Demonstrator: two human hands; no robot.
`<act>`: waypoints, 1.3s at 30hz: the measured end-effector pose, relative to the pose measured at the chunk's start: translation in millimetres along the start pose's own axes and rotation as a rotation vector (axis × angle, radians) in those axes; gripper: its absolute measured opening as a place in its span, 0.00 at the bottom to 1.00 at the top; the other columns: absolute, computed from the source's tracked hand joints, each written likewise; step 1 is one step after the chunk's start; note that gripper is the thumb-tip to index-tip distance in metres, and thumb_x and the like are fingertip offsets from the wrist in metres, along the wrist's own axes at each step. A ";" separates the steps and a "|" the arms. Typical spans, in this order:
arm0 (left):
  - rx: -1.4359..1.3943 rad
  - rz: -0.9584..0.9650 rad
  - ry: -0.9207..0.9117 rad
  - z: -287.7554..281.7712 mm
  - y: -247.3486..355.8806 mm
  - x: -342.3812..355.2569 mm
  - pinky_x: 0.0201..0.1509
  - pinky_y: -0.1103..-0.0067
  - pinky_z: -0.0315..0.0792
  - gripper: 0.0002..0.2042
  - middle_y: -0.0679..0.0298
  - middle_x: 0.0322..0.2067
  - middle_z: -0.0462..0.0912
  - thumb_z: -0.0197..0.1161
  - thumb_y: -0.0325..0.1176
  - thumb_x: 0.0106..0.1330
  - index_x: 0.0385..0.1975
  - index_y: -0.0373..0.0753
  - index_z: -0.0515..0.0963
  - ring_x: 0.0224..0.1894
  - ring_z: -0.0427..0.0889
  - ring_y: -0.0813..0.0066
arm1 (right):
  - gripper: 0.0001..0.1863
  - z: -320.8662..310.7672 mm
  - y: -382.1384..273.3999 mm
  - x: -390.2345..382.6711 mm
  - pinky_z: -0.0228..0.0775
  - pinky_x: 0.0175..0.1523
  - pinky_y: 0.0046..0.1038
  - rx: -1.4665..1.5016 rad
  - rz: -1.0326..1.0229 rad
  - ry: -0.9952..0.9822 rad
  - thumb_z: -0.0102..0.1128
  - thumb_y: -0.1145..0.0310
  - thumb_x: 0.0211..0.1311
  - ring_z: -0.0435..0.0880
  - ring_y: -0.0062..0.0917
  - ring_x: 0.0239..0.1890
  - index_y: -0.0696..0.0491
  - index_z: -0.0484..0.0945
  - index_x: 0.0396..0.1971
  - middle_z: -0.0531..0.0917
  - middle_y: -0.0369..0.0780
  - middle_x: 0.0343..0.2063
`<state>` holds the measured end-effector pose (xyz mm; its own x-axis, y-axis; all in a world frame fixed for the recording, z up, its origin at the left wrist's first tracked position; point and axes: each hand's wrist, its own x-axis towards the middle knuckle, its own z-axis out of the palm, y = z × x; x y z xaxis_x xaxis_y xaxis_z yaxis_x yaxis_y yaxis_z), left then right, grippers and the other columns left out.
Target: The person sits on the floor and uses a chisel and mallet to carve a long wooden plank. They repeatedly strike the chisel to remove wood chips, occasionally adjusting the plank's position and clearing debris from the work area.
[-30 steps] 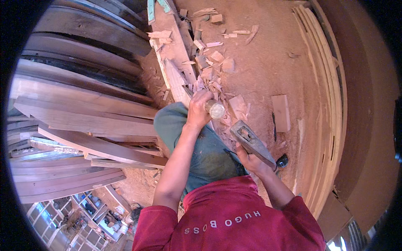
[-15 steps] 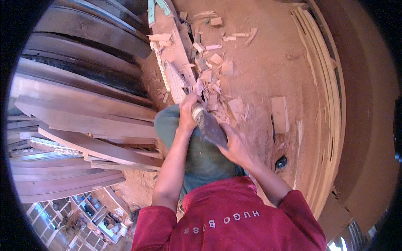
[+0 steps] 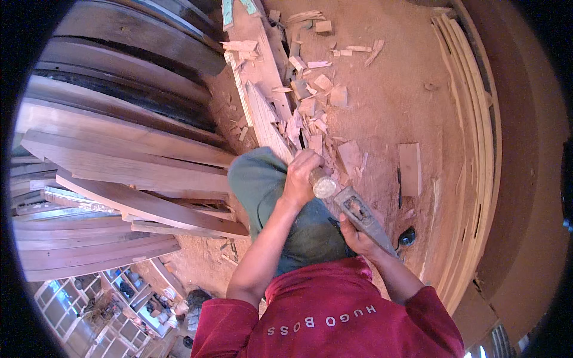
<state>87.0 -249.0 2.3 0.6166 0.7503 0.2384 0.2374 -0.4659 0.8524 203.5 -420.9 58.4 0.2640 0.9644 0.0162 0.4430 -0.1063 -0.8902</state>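
My left hand (image 3: 303, 175) is closed round a thick wooden handle (image 3: 324, 186), its pale round end facing up toward me. Beside it, on the right, my right hand (image 3: 356, 237) grips a grey metal tool head (image 3: 371, 224), shaped like an adze or axe head. An oblong eye shows in its wider end, and the other end tapers toward my wrist. The handle's round end is outside that eye. Both hands are above my lap in dark green trousers (image 3: 307, 238). The rest of the handle is hidden by my left hand.
A partly chopped wooden board (image 3: 268, 116) lies ahead of my knee, with wood chips and offcuts (image 3: 322, 83) beside it. Curved planks (image 3: 137, 164) are stacked at left. Long strips (image 3: 471, 119) lie at right, near a flat block (image 3: 410, 170) and a small black object (image 3: 407, 236).
The tool head has turned and moved right with my right hand, now showing its eye. My left hand has moved right and down, and the handle's round end has come into view.
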 end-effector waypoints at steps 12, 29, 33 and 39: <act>0.028 -0.041 0.014 -11.4 -16.5 4.3 0.32 0.71 0.70 0.09 0.57 0.22 0.74 0.67 0.23 0.45 0.21 0.34 0.71 0.27 0.76 0.59 | 0.25 -4.6 -19.6 40.6 0.75 0.41 0.37 -0.003 0.263 -0.139 0.68 0.70 0.48 0.83 0.46 0.37 0.57 0.74 0.49 0.82 0.50 0.35; -0.889 -0.361 0.904 -34.5 -42.0 15.6 0.40 0.74 0.72 0.09 0.67 0.25 0.73 0.56 0.21 0.60 0.31 0.43 0.65 0.26 0.70 0.76 | 0.19 -5.4 3.5 -10.1 0.74 0.39 0.39 0.114 0.118 0.025 0.63 0.72 0.52 0.83 0.44 0.32 0.60 0.75 0.45 0.82 0.51 0.34; -0.612 -0.282 0.682 -49.1 -12.7 30.6 0.36 0.78 0.70 0.08 0.65 0.25 0.73 0.58 0.18 0.58 0.29 0.40 0.67 0.26 0.71 0.77 | 0.18 -8.1 29.3 -21.2 0.74 0.40 0.40 0.102 0.419 0.031 0.61 0.68 0.54 0.83 0.46 0.32 0.59 0.75 0.44 0.82 0.51 0.30; -0.092 -0.334 0.215 -39.6 -31.4 38.3 0.30 0.82 0.70 0.06 0.68 0.21 0.75 0.63 0.22 0.56 0.25 0.37 0.72 0.25 0.73 0.81 | 0.19 -13.2 49.3 -30.6 0.74 0.38 0.42 0.107 0.373 0.079 0.60 0.64 0.54 0.82 0.50 0.31 0.59 0.76 0.43 0.81 0.54 0.28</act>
<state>73.4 -187.0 3.1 0.3436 0.9388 0.0249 0.3238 -0.1433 0.9352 228.6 -458.9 20.1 0.4572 0.8420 -0.2863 0.2134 -0.4164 -0.8838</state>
